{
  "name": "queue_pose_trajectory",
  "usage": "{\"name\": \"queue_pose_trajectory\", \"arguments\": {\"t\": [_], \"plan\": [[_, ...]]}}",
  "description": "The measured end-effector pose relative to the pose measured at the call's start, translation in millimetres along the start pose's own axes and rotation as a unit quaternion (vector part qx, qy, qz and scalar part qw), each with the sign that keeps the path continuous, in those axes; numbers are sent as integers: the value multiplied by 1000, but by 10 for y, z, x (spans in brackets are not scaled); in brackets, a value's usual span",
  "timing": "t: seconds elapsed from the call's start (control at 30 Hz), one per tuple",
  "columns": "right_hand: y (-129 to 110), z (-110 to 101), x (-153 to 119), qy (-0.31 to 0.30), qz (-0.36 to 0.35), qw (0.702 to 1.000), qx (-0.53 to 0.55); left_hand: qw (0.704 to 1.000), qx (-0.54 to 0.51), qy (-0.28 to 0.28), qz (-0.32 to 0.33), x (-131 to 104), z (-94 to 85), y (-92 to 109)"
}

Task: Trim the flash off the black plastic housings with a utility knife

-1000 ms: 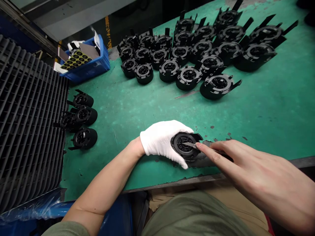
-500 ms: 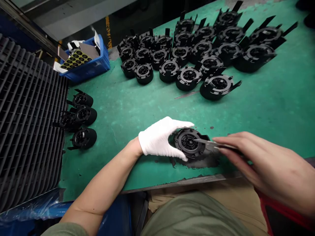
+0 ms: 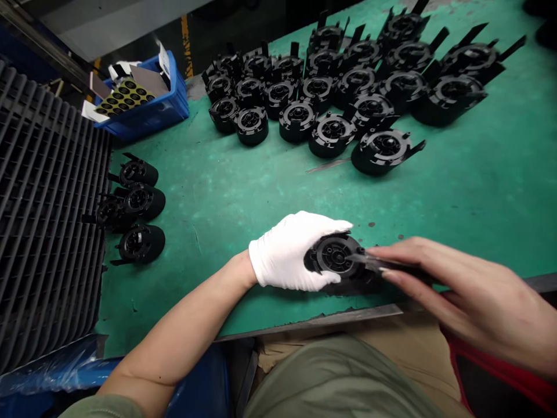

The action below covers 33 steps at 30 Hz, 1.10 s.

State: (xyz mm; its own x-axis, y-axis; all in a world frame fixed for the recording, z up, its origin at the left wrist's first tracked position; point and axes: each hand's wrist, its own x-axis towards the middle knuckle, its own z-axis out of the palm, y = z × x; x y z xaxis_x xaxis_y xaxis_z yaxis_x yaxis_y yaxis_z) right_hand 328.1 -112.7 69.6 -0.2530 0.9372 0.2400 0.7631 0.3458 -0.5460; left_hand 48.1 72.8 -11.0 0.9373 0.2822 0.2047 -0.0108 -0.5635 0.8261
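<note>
A round black part [image 3: 337,256] rests near the front edge of the green table, its ribbed face upward. My left hand [image 3: 300,251], in a white glove, wraps around its left side with thumb and fingers. From the right, my bare right hand [image 3: 452,290] grips a slim pointed tool [image 3: 369,262], perhaps a knife or tweezers. The tool's tip is over the part's face, right of its centre; whether it touches is blurred.
Many similar black parts [image 3: 333,130] stand in rows at the back of the green table [image 3: 243,191]. Several more [image 3: 141,244] lie at the left, beside a grey ribbed rack [image 3: 47,215]. A blue bin [image 3: 152,116] holds sticker sheets and card.
My left hand has closed further around the black part. The tool and my right hand have shifted slightly, with the tip now lower over the part. The view has moved a little.
</note>
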Motion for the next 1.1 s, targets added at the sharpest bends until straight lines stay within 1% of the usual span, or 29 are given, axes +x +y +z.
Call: {"name": "queue_pose_trajectory", "arguments": {"t": [0.07,0.13,0.2,0.27,0.37,0.5,0.63,0.73,0.8,0.9,1.0,1.1], "plan": [[112,-64,2,8,-9,998,-57,1000,2,-3,13,-37,-37,27],[235,-118,15,0,-50,993,-103,1000,3,-4,24,-63,-66,61],[338,-141,21,-19,-82,989,-120,999,-2,-5,36,-70,-77,81],[407,-128,13,-43,-81,988,-124,999,-14,-4,47,-59,-68,69],[446,-73,-10,-76,-66,987,-128,999,-26,-5,36,-36,-29,-3],[411,-44,4,-79,-66,986,-130,999,-24,-8,23,-32,17,-96],[346,-71,31,-81,-73,987,-117,999,-30,-1,31,-34,17,-95],[315,-57,4,-57,-81,988,-115,998,-38,1,42,-23,5,-68],[298,-40,-23,-44,-86,988,-117,999,-35,-2,32,-17,1,-57],[261,-37,-40,-61,-87,986,-126,999,-32,-10,20,-19,-3,-59],[207,-55,-32,-62,-96,984,-136,999,-35,-9,29,-28,-6,-67],[139,-74,-26,-68,-88,983,-148,999,-33,-6,34,-32,-6,-68]]}}
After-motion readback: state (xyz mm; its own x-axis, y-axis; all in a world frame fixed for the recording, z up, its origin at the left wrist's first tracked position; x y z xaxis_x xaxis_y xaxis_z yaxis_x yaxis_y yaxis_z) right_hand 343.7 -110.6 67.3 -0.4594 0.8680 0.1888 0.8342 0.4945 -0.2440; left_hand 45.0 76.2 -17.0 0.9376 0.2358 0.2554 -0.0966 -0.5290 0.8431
